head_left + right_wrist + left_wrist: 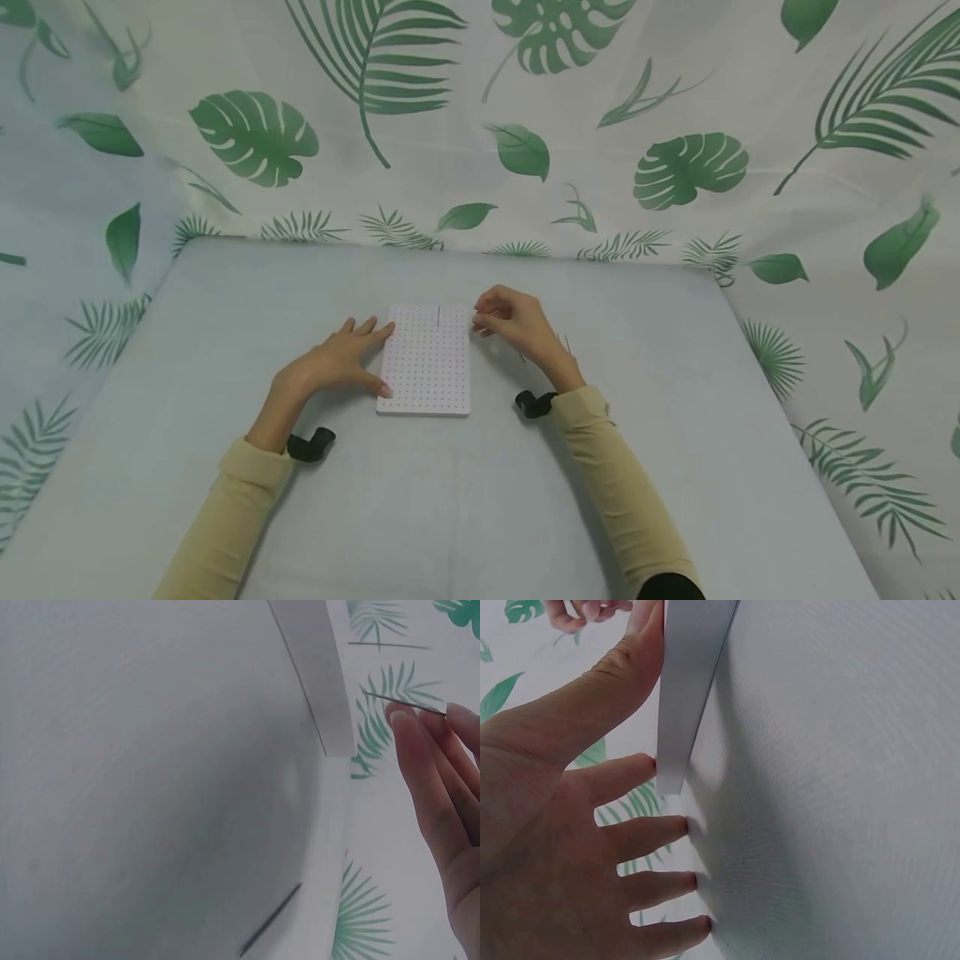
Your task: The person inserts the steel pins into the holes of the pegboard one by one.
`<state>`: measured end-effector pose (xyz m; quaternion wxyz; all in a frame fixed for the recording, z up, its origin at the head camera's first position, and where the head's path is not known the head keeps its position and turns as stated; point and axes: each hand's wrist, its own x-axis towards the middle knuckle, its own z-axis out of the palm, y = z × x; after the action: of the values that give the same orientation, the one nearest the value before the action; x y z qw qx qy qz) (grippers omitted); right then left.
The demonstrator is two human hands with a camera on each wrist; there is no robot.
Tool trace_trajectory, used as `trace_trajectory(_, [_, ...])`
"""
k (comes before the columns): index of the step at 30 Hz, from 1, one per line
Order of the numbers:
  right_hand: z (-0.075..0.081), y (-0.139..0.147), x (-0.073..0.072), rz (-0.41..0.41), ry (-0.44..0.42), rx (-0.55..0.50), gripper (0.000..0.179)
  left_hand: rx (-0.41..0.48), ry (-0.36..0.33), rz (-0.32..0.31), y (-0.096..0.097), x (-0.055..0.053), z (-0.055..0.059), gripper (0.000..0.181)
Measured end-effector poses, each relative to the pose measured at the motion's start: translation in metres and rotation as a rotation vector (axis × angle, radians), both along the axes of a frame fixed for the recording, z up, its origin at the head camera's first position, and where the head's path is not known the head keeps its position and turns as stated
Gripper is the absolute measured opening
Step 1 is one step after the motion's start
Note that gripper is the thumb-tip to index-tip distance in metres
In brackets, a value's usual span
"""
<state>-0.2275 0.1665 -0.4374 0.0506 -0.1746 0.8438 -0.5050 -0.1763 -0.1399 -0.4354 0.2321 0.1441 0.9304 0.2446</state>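
A white board with rows of small holes lies flat on the table. One thin dark pin stands up from it near the far edge; the right wrist view shows this upright pin too. My left hand is spread along the board's left side, thumb at the near corner and index finger at the far part of the edge. The other left fingertips touch the table. Beyond the board's right edge, my right hand pinches another thin dark pin between thumb and fingers, above board height.
Several loose dark pins lie on the table by the right wrist, one pin close in the right wrist view. The pale table meets a leaf-printed curtain at the back.
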Motion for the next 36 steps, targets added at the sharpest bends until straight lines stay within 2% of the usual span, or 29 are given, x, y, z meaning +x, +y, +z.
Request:
trace_trajectory(12, [-0.002,-0.017,-0.005,0.024,0.058,-0.003,0.012,0.001,0.013,-0.011,-0.001,-0.001,-0.001,0.107])
trace_trajectory(23, [-0.004,-0.031,-0.008,0.035,0.046,-0.031,0.012,-0.020,0.004,-0.008,-0.002,-0.003,-0.004,0.108])
trace_trajectory(36, [-0.005,-0.043,-0.012,0.029,0.059,0.029,0.010,-0.003,0.005,-0.012,-0.003,-0.005,-0.005,0.108])
